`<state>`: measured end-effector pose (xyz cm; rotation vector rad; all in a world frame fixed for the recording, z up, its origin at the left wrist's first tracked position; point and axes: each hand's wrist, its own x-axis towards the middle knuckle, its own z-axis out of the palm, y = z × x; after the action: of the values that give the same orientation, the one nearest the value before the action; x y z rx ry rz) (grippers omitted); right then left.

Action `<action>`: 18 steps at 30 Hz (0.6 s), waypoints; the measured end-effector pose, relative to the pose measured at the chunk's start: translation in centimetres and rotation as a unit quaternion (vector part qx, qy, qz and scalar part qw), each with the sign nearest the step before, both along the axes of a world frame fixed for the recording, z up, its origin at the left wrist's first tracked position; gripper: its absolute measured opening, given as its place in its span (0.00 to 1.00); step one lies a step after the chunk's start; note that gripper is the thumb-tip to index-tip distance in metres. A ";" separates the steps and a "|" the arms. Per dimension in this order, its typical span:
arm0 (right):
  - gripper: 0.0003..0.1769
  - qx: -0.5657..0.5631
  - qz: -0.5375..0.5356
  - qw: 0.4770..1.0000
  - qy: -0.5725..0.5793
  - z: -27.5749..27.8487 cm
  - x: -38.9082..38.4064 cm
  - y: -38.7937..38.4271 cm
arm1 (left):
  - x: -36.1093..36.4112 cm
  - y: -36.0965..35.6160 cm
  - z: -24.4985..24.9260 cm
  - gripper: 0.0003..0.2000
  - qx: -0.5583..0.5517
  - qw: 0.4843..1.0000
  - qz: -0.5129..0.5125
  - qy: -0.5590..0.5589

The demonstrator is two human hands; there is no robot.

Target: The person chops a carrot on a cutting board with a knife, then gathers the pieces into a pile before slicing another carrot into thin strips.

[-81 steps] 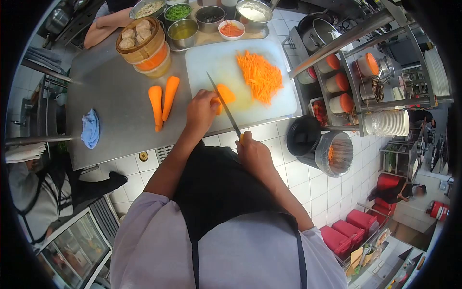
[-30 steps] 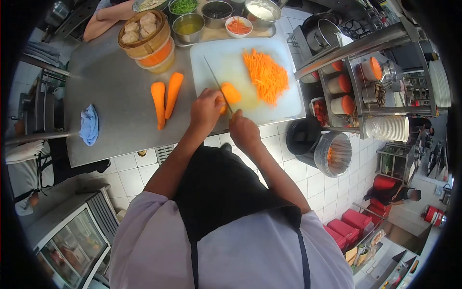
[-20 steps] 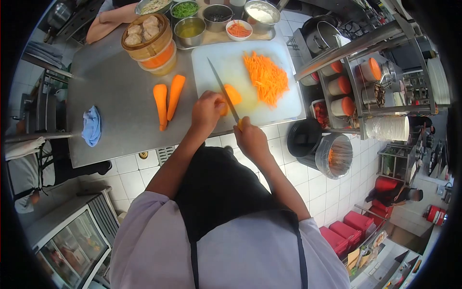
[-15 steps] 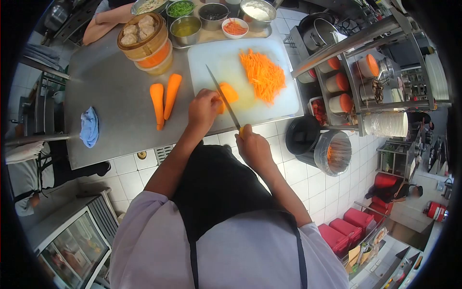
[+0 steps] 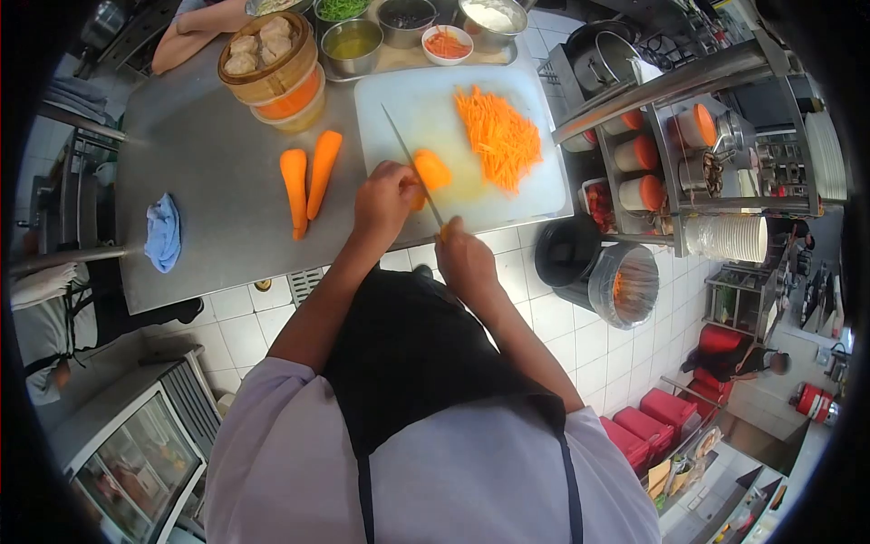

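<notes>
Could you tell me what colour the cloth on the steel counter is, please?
Light blue; the cloth shows best in the head view.

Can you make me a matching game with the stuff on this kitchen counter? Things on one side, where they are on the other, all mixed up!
Things:
1. knife
2. carrot piece
3. blue cloth
4. carrot shreds

Places:
a. held down by the left hand on the cutting board
b. crumpled on the steel counter
c. gripped in the right hand
d. piled on the cutting board, no hand on it

Pairs: 1-c, 2-a, 3-b, 4-d.
</notes>
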<state>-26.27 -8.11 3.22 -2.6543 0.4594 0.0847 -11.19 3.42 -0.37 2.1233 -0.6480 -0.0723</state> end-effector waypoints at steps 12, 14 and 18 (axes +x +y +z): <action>0.12 -0.042 0.025 0.999 0.006 -2.6 4.4 -0.9 | -0.1 0.1 0.9 0.16 0.030 0.999 -0.029 -0.032; 0.13 -0.044 0.021 0.999 0.007 -2.1 4.3 -0.5 | -0.1 0.1 1.7 0.16 0.073 0.995 -0.050 -0.034; 0.14 -0.052 0.009 0.999 0.009 -1.8 3.7 0.1 | 0.1 0.0 2.1 0.16 0.140 0.987 -0.081 -0.026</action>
<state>-22.57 -7.97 1.40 -2.7611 0.4582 0.0929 -11.05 3.45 1.73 2.3425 -0.8850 -0.2088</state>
